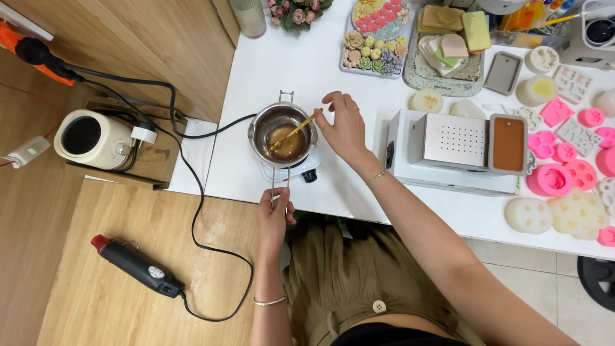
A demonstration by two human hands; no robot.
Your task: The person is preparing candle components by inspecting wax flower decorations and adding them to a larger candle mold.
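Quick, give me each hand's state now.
Left hand: closed on the pot handle.
Right hand: pinching the stick in the pot.

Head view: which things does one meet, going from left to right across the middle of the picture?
Cream round appliance → metal pot with brown liquid and a stick → right hand holding the stick → white box machine → pink moulds. The left hand, nearer, holds the pot's handle.

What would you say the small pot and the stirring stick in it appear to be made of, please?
The small pot looks like polished metal, probably stainless steel, given its shiny grey reflective wall and thin wire handle. The stirring stick looks like pale, matte wood or bamboo, though it is too small to be sure.
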